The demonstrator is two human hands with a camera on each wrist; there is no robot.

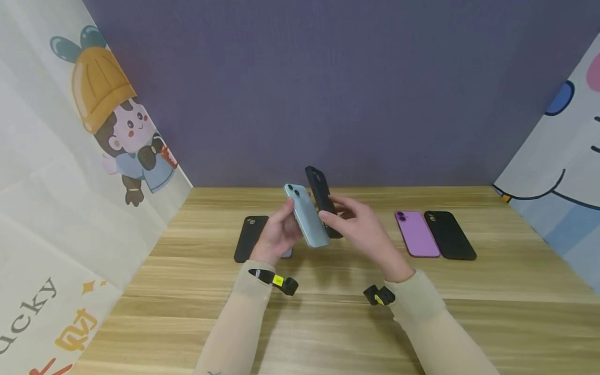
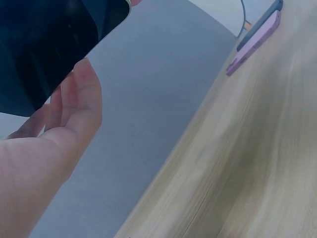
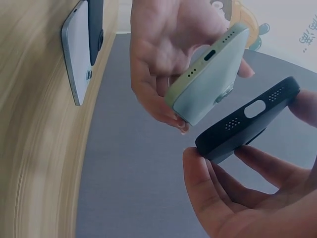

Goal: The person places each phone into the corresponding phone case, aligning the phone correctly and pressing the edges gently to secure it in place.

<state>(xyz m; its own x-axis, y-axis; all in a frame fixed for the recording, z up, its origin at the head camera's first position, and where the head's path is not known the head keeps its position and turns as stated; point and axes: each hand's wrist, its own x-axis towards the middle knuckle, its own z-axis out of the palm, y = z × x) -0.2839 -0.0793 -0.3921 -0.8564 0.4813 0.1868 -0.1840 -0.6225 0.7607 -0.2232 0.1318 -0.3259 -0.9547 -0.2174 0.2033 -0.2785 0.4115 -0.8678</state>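
My left hand (image 1: 278, 234) holds a light blue phone (image 1: 309, 221) by its edges, raised over the table with the camera end tilted up. Its dark glossy screen (image 2: 44, 54) fills the upper left of the left wrist view. Just right of the phone, my right hand (image 1: 365, 229) pinches a black phone case (image 1: 320, 188) between thumb and fingers. Seen in the right wrist view, the case (image 3: 247, 119) shows its port cutout and speaker holes beside the phone's charging-port end (image 3: 208, 57). A narrow gap separates the two there.
Right of my hands, a purple phone (image 1: 417, 234) lies beside another black case (image 1: 451, 235) on the wooden table (image 1: 328, 323). To the left lies a black case (image 1: 248, 240); the pale phone (image 3: 77, 54) next to it is mostly hidden by my left hand in the head view. A dark wall (image 1: 328, 94) stands behind.
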